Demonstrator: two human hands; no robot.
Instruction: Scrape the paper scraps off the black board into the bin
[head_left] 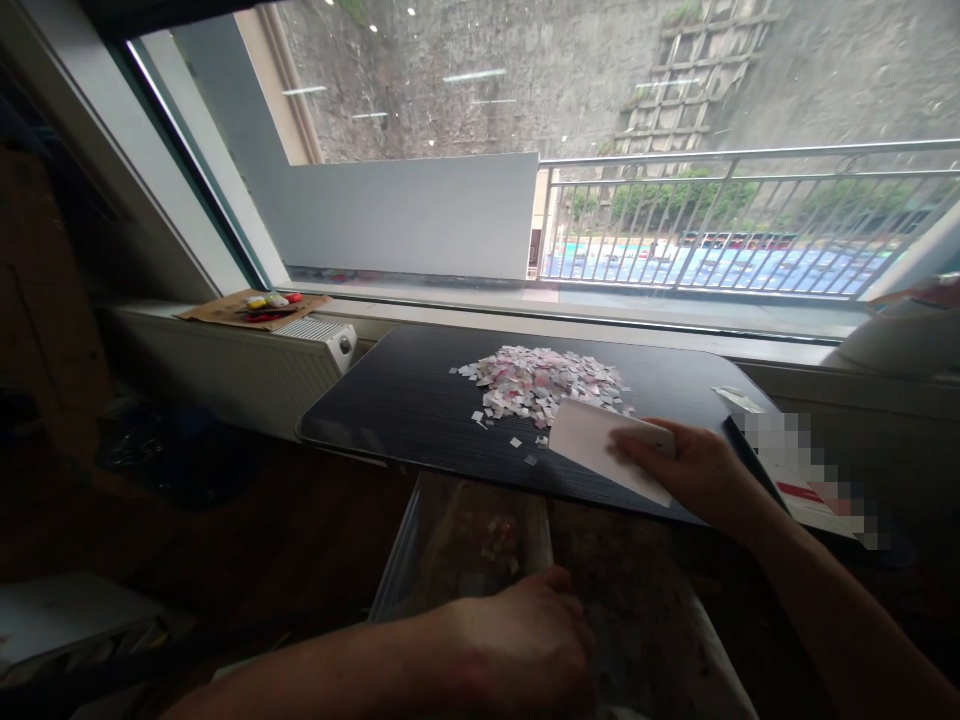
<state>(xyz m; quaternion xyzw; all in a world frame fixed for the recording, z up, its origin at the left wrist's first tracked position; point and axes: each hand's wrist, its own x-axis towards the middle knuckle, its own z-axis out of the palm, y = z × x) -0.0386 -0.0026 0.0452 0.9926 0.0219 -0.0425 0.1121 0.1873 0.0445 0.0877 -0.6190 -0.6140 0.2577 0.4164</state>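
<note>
My right hand (652,455) is closed on a white card (589,440), held between thumb and fingers over the dark tabletop (390,400). The card's far edge is beside a heap of small paper squares (540,380), mostly white with some pinkish ones. A few loose squares lie in front of the heap. Below the table's near edge is a clear plastic bin (401,540) with a few paper bits (499,538) inside. My left hand (532,630) is closed at the bin's right rim; its fingertips are partly hidden in shadow.
A white radiator (292,365) stands left of the table, with cardboard (217,308) and small coloured items on top. A long box (787,490), partly pixelated, lies at the table's right end. Behind is a large window with a railing (720,220) outside.
</note>
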